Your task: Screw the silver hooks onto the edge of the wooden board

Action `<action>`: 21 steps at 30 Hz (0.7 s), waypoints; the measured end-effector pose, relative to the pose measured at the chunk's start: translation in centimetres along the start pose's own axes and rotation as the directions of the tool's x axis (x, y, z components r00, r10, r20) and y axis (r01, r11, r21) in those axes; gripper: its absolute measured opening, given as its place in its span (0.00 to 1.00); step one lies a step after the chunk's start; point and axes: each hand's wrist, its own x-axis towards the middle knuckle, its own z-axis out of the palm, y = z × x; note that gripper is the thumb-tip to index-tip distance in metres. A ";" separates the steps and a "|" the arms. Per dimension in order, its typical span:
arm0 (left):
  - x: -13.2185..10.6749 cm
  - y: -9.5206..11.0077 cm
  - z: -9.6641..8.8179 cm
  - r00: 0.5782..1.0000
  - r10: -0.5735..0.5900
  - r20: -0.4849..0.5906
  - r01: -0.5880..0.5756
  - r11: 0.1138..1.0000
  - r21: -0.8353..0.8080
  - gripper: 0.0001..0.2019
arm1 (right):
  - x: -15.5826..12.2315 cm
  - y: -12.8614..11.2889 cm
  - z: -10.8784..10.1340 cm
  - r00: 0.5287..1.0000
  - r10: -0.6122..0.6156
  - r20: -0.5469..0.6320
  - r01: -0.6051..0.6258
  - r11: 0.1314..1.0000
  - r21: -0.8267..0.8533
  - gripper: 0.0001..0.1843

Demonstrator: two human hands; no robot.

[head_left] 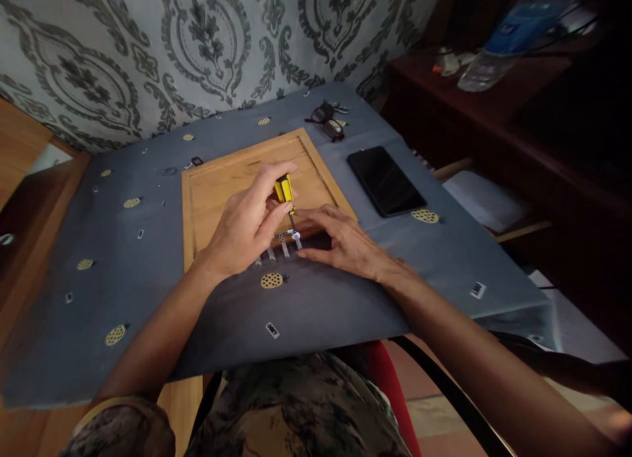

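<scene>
My left hand (pixel 249 223) is closed around a screwdriver (pixel 284 189) with a yellow and black handle. The screwdriver stands nearly upright, its shaft pointing down at a small light-coloured metal fitting (pixel 296 236). Several narrow pale strips (pixel 284 248) stick out beside it along the near edge of a framed wooden panel (pixel 237 174). My right hand (pixel 338 240) comes in from the right, thumb and fingers bent around the fitting at the panel's edge. Whether those fingers pinch the fitting or only steady it is partly hidden.
A black tablet or large phone (pixel 386 180) lies right of the panel, with dark glasses (pixel 328 122) behind it. The blue cloth (pixel 316 312) covers the table up to a patterned wall. A plastic bottle (pixel 513 42) stands on a dark red surface at upper right.
</scene>
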 end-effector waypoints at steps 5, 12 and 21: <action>-0.4 0.3 0.8 0.998 0.003 -0.070 -0.001 1.000 0.031 0.19 | 0.0 0.1 0.0 1.000 -0.015 -0.002 0.015 1.000 0.015 0.35; -0.4 1.6 0.3 0.989 0.028 -0.142 -0.030 1.000 -0.008 0.19 | 0.1 0.0 -0.1 1.000 0.005 -0.009 -0.006 0.995 -0.101 0.35; -0.1 1.6 0.1 0.982 0.002 -0.191 0.009 0.998 0.054 0.18 | 0.1 -0.1 -0.3 1.000 0.019 0.014 -0.018 0.998 -0.059 0.36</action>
